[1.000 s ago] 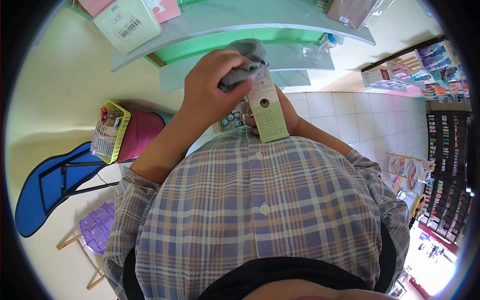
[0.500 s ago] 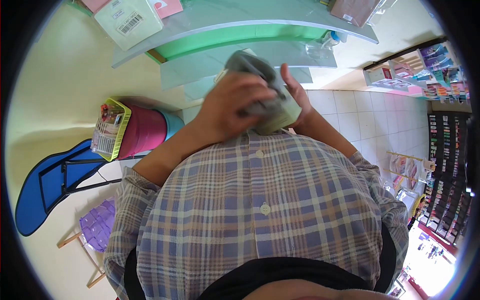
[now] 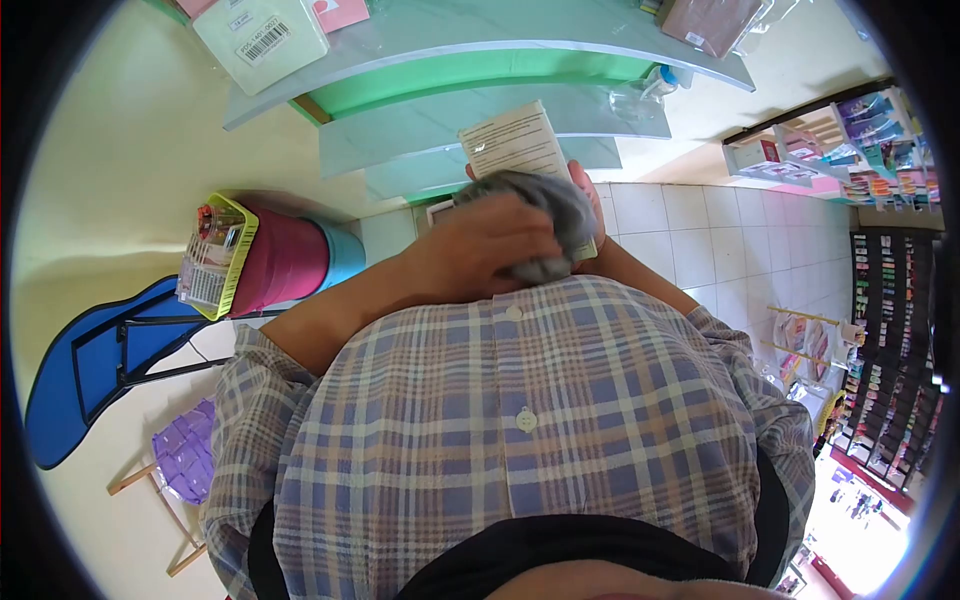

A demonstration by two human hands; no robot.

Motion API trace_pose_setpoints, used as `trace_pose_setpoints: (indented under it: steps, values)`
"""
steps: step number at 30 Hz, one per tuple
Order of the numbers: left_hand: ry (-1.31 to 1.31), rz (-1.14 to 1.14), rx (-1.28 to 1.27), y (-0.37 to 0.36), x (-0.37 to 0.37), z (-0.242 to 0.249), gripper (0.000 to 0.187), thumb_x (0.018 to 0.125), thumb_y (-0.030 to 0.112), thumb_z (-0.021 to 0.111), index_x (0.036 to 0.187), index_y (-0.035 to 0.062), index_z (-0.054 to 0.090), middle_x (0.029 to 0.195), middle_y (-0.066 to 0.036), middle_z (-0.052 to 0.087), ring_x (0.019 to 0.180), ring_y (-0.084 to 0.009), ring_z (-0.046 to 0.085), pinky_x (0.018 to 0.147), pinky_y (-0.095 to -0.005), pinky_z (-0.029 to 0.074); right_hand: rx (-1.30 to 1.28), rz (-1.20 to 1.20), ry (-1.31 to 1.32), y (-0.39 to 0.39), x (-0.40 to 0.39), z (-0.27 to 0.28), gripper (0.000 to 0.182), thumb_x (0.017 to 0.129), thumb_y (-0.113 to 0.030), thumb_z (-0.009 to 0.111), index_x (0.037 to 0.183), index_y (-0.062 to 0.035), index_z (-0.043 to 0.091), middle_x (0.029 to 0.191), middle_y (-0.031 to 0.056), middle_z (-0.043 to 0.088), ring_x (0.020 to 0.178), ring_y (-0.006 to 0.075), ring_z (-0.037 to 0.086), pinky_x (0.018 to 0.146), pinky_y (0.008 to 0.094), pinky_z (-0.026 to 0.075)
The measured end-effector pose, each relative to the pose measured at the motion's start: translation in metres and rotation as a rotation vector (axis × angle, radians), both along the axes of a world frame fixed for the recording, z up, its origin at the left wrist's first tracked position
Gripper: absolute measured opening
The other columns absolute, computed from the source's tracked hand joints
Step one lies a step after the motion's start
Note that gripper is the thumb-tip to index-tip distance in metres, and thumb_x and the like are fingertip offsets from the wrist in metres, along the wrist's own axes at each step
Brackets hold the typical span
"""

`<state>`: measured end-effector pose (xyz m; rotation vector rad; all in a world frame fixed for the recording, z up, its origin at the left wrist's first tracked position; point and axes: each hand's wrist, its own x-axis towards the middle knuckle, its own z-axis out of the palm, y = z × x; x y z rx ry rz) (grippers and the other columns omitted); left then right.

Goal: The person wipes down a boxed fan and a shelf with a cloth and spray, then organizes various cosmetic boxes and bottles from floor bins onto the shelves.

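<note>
A pale cream box (image 3: 515, 142) with lines of small print on its face is held in front of my belly. My right hand (image 3: 586, 195) grips it from beneath, the thumb along the right edge and a fingertip showing at the left edge. My left hand (image 3: 495, 240) is closed on a crumpled grey cloth (image 3: 565, 210) and presses it over the lower part of the box. The left fingers are slightly blurred, and the cloth hides the box's lower face.
Pale marbled shelves (image 3: 440, 130) stand ahead, with a barcoded package (image 3: 262, 45) and a clear bottle (image 3: 655, 85). At left are a yellow basket (image 3: 238, 255) on a dark pink bin (image 3: 285, 262) and a blue folding board (image 3: 95, 375). Display racks (image 3: 885, 350) line the right side.
The cloth has slid from the upper part of the box to its lower part, with my left hand on it. The printed upper face of the box now shows, more upright.
</note>
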<state>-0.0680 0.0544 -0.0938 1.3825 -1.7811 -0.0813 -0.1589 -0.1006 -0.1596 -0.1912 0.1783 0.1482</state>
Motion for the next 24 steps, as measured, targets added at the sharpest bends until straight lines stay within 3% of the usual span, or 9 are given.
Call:
trace_pose_setpoints:
  steps: [5, 7, 8, 11, 13, 16, 19, 21, 24]
  values:
    - [-0.088, 0.104, 0.027, 0.000, 0.023, 0.020, 0.038, 0.063, 0.008, 0.079, 0.099, 0.0125, 0.067, 0.102, -0.006, 0.062, 0.092, -0.0264, 0.062, 0.078, -0.0363, 0.052, -0.109, -0.024, -0.014, -0.002, -0.004, 0.015, 0.078, 0.082, -0.061, 0.059, 0.137, -0.0081, 0.046, 0.134, 0.0177, 0.051, 0.119, 0.0353, 0.052, 0.098, 0.0538, 0.043]
    - [-0.080, 0.458, -0.044, -0.004, 0.032, 0.030, 0.037, 0.063, 0.008, 0.079, 0.098, 0.0116, 0.067, 0.100, -0.007, 0.064, 0.091, -0.0270, 0.063, 0.076, -0.0349, 0.052, -0.617, -0.062, -0.244, 0.002, -0.009, 0.028, 0.081, 0.077, -0.064, 0.064, 0.136, -0.0117, 0.047, 0.131, 0.0170, 0.053, 0.116, 0.0355, 0.053, 0.092, 0.0564, 0.045]
    - [0.031, 0.493, -0.024, -0.007, 0.031, 0.025, 0.037, 0.061, 0.008, 0.078, 0.096, 0.0114, 0.066, 0.102, -0.005, 0.064, 0.096, -0.0276, 0.061, 0.082, -0.0375, 0.050, -0.614, -0.065, -0.243, 0.001, -0.008, 0.029, 0.081, 0.077, -0.064, 0.064, 0.136, -0.0117, 0.047, 0.131, 0.0170, 0.053, 0.116, 0.0355, 0.053, 0.092, 0.0564, 0.045]
    - [0.010, 0.279, 0.025, -0.006, 0.017, 0.029, 0.038, 0.060, 0.008, 0.079, 0.096, 0.0122, 0.067, 0.102, -0.005, 0.064, 0.094, -0.0265, 0.062, 0.081, -0.0368, 0.051, 0.055, 0.071, -0.050, -0.004, -0.001, 0.030, 0.084, 0.072, -0.066, 0.067, 0.135, -0.0132, 0.049, 0.131, 0.0161, 0.052, 0.116, 0.0360, 0.052, 0.091, 0.0578, 0.044]
    - [0.031, 0.180, 0.015, -0.003, 0.014, 0.029, 0.038, 0.061, 0.009, 0.078, 0.097, 0.0134, 0.067, 0.100, -0.005, 0.064, 0.092, -0.0266, 0.062, 0.079, -0.0362, 0.051, 0.017, -0.040, 0.079, -0.001, -0.004, 0.039, 0.084, 0.073, -0.066, 0.066, 0.136, -0.0131, 0.048, 0.133, 0.0152, 0.051, 0.117, 0.0361, 0.051, 0.095, 0.0574, 0.041]
    - [0.104, 0.078, 0.085, 0.012, 0.025, 0.030, 0.036, 0.062, 0.008, 0.076, 0.096, 0.0111, 0.066, 0.093, -0.008, 0.064, 0.083, -0.0262, 0.061, 0.074, -0.0335, 0.050, 0.079, 0.042, -0.089, -0.010, -0.007, 0.033, 0.078, 0.079, -0.064, 0.060, 0.138, -0.0159, 0.047, 0.138, 0.0118, 0.048, 0.119, 0.0375, 0.049, 0.093, 0.0638, 0.038]
    - [0.269, 0.265, 0.063, 0.029, 0.045, 0.023, 0.027, 0.066, 0.011, 0.072, 0.091, 0.0055, 0.064, 0.084, -0.008, 0.062, 0.075, -0.0184, 0.059, 0.069, -0.0288, 0.047, 0.347, 0.146, -0.229, -0.020, -0.006, 0.038, 0.075, 0.081, -0.065, 0.055, 0.140, -0.0203, 0.044, 0.143, 0.0074, 0.043, 0.116, 0.0366, 0.049, 0.086, 0.0665, 0.039]
    - [0.794, 0.386, 0.124, 0.039, 0.041, 0.025, 0.022, 0.071, 0.014, 0.069, 0.087, 0.0017, 0.061, 0.077, -0.005, 0.059, 0.070, -0.0102, 0.054, 0.065, -0.0251, 0.042, 0.286, 0.153, -0.287, -0.024, -0.001, 0.054, 0.076, 0.082, -0.067, 0.051, 0.144, -0.0234, 0.039, 0.147, 0.0032, 0.038, 0.112, 0.0353, 0.050, 0.082, 0.0663, 0.040]
    - [0.736, 0.353, 0.213, 0.038, 0.035, 0.022, 0.025, 0.077, 0.020, 0.070, 0.089, 0.0012, 0.060, 0.072, -0.002, 0.055, 0.069, -0.0071, 0.049, 0.063, -0.0232, 0.040, 0.204, 0.078, -0.373, -0.027, 0.000, 0.069, 0.080, 0.083, -0.066, 0.050, 0.147, -0.0211, 0.033, 0.150, 0.0041, 0.030, 0.112, 0.0380, 0.051, 0.075, 0.0666, 0.046]
